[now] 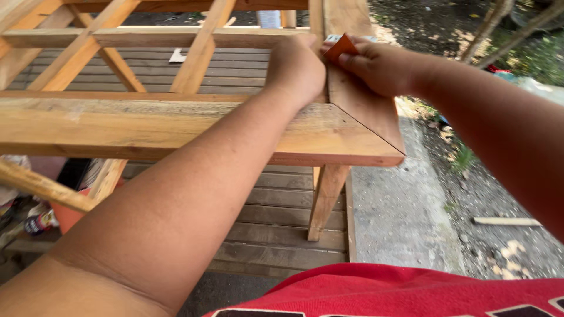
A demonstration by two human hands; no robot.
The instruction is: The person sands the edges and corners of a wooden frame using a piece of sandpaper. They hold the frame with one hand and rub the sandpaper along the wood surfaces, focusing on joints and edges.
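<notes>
Head view, near to far:
Red shirt (411,290): seen at bottom edge, closest to camera; dark printing along hem, partly cut off.
Left forearm: stretched from lower left up to centre, laid across front rail of wooden table frame (176,126).
Left hand (295,67): curled into a loose fist, knuckles up, pressed on inner edge of the mitred corner; fingers hidden, so whether anything is held cannot be told.
Right hand (382,67): pinched shut on orange sandpaper piece (341,48), thumb and fingertips closed round it.
Orange sandpaper piece: held against right-hand side board, just past the corner joint, touching wood, between both hands.
Wooden table frame: light timber, diagonal slats seen inside at upper left; corner leg (325,199) standing on grey plank decking (276,229).
Right side: concrete strip, then soil with a loose stick (505,221).
Lower left: orange bucket (67,216) partly hidden under frame.
</notes>
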